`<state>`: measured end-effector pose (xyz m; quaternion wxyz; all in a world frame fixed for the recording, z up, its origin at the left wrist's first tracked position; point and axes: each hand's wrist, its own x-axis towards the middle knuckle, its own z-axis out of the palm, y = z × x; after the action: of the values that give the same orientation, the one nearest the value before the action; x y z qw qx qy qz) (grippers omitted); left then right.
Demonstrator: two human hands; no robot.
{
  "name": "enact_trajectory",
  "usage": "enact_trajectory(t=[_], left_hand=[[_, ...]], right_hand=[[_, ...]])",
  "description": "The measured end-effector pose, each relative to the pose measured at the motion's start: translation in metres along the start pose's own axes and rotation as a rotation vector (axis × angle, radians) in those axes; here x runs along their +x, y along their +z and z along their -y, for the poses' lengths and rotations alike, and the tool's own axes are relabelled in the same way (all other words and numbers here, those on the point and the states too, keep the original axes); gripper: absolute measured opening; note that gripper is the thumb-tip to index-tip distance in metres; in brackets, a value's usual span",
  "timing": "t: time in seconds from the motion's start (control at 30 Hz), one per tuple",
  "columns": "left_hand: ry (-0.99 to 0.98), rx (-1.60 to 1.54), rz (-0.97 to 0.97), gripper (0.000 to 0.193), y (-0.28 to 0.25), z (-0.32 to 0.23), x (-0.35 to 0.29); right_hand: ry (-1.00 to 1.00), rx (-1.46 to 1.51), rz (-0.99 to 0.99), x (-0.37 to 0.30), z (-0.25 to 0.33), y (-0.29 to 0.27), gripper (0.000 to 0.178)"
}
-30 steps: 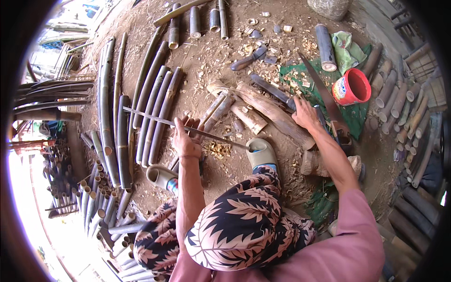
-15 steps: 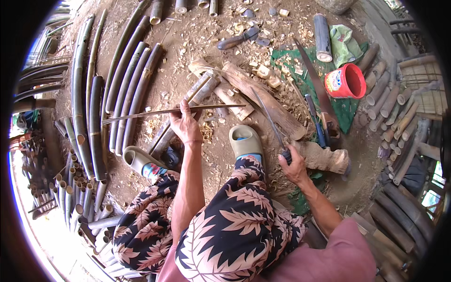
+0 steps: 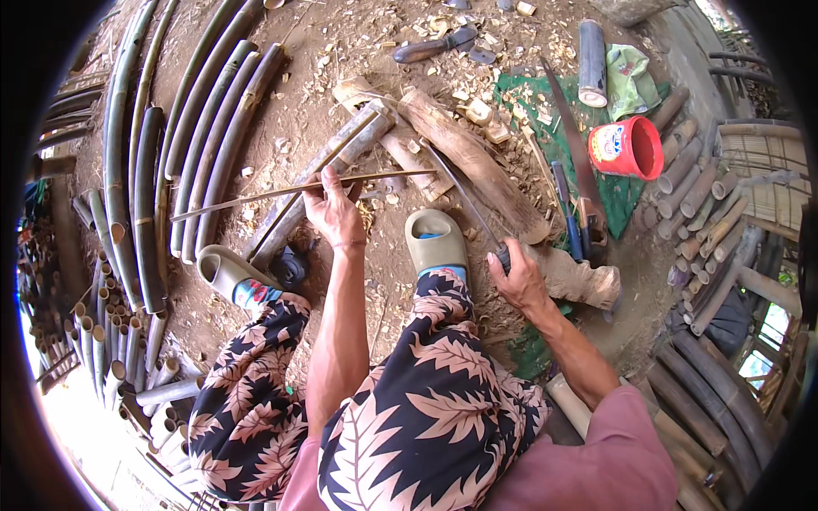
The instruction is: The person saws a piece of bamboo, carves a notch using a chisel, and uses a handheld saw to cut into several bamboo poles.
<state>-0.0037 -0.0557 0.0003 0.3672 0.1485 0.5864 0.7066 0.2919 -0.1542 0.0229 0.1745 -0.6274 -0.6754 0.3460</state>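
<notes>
My left hand [image 3: 335, 215] is closed around a long thin bamboo strip [image 3: 247, 198], which lies crosswise, its left end nearer to me than its right. A knife with a long narrow blade [image 3: 467, 196] is in my right hand [image 3: 520, 279], fingers wrapped round its dark handle. The blade points away and to the left, apart from the strip. Beneath the strip, a grooved or split bamboo pole [image 3: 354, 140] rests slantwise with its far end on a wooden piece. A thick wooden log [image 3: 469, 153] lies beyond the knife.
Dark bamboo poles [image 3: 228, 145] lie at the left. On green cloth [image 3: 545, 98] at the right are a saw [image 3: 569, 128] and a red bucket [image 3: 637, 146]. A wood-handled tool [image 3: 426, 48] lies farther off. Shavings litter the ground, and cut bamboo [image 3: 682, 192] is stacked right.
The bamboo strip has tilted a little, its right end now farther from me. My right hand and the knife have shifted slightly left in view. Both grips stay the same.
</notes>
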Motion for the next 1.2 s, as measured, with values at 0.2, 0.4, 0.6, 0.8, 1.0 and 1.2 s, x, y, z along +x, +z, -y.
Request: enact_trajectory(t=[0.2,0.4,0.6,0.8,1.0,1.2], left_hand=[[-0.024,0.031,-0.041,0.021,-0.003,0.002,0.001],[-0.012,0.006,-0.029,0.023,0.0,0.004,-0.004],[-0.014,-0.006,-0.049,0.019,-0.005,0.008,-0.002],[-0.049,-0.01,-0.118,0.019,0.003,0.003,-0.008],[-0.051,-0.042,-0.03,0.024,-0.019,-0.007,0.003],[0.39,0.446,0.334,0.029,0.028,-0.114,0.05]], right_hand=[[-0.229,0.088,-0.168,-0.005,0.007,0.003,0.035],[0.054,-0.031,0.103,0.002,-0.012,-0.001,0.031],[-0.36,0.071,-0.241,0.001,0.017,-0.005,0.031],[0.111,-0.038,0.152,0.007,-0.009,-0.003,0.032],[-0.146,0.157,-0.164,-0.013,0.011,-0.017,0.032],[0.185,0.285,-0.099,-0.01,-0.005,-0.029,0.029]])
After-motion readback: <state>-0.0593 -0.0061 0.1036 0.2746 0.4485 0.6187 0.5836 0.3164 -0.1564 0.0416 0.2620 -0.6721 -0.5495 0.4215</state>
